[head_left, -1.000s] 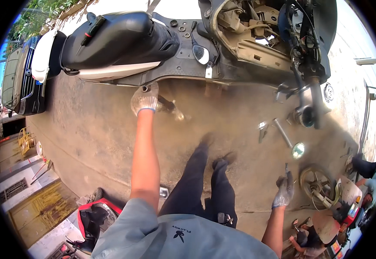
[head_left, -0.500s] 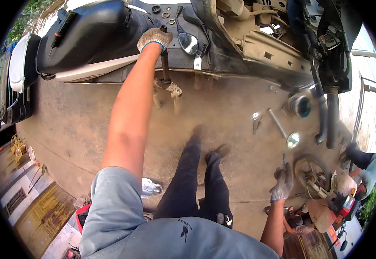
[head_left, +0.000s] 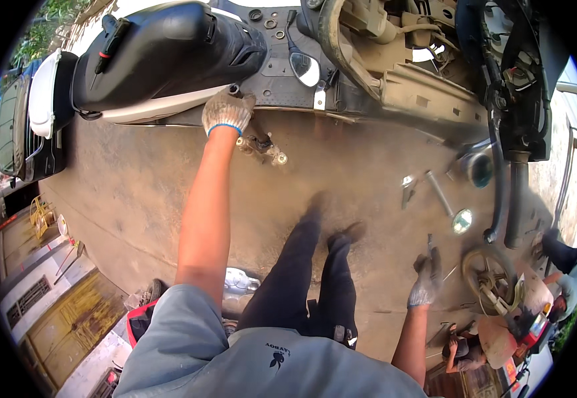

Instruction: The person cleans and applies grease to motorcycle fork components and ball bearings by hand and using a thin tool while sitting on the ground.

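I log: left hand (head_left: 227,111), knit glove, fingers curled round a metal part (head_left: 260,146) at the scooter (head_left: 169,53) footboard edge. Right hand (head_left: 426,278), gloved, closed on a slim dark tool (head_left: 429,244) above dusty concrete.

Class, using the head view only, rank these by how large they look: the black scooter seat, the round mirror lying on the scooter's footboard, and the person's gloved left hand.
Largest to smallest:
1. black scooter seat
2. gloved left hand
3. round mirror
The hand and mirror look close in size, and fisheye bending makes that pair unsure.
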A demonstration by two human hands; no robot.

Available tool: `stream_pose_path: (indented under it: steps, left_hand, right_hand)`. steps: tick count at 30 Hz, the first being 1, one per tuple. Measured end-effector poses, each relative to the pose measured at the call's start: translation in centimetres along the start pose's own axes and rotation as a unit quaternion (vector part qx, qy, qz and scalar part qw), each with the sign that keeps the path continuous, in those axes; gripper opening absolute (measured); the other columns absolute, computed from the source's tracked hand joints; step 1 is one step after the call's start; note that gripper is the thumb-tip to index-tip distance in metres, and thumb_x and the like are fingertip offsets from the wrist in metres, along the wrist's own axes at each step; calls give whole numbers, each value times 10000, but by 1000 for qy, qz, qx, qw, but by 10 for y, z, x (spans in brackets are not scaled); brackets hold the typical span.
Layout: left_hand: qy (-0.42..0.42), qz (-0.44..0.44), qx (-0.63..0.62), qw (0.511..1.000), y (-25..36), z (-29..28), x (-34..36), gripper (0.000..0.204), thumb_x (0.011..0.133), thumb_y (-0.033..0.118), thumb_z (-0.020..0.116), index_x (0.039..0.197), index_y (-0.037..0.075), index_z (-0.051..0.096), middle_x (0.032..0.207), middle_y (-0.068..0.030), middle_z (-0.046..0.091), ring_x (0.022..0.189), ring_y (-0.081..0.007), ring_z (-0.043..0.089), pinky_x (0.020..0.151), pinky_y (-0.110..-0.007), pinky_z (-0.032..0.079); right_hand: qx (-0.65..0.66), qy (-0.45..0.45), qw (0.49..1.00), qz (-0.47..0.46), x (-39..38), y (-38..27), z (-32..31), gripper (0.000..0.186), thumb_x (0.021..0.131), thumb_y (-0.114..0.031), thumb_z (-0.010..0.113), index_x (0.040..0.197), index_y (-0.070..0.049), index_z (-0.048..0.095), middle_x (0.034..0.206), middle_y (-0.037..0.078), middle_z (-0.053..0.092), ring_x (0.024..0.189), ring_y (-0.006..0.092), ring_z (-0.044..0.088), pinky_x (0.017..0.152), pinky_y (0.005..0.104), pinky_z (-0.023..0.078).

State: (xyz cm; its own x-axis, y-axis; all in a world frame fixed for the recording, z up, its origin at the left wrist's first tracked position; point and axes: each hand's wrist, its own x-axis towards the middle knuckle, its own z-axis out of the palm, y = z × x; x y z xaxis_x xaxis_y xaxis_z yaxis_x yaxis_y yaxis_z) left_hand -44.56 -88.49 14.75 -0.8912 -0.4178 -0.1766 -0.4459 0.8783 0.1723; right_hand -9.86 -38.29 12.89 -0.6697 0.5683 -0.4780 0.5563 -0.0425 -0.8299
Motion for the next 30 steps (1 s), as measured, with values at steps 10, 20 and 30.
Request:
stream_pose_path:
  steps: [10,20,30]
  left_hand:
    - [89,-173,-280,940,-141,-21,-200,254,899,318,735,887,66,765,754,-156,716,664,-240,702,642,-364,544]
    - [-85,-199,-37,976,-88,-18,-98,486,915,516,571,931,73,771,918,-189,749,912,-416,720,821,-478,563]
    - [-143,-27,41,989,-6,67,103,503,894,421,585,1258,115,747,1353,-173,680,1275,-348,640,1066,-434,515]
  right_hand:
    - [-49,-32,995,-82,22,-63,-6,411,1066,-28,507,1464,75,515,955,70,643,845,125,603,813,294,545]
    - [-44,-57,993,-95,26,-78,10,417,1061,-28,512,1466,72,511,1007,74,660,878,124,632,835,303,560]
    - [-63,-39,997,-38,19,-29,11,422,1064,-25,516,1473,75,504,1004,82,663,901,134,634,844,314,563]
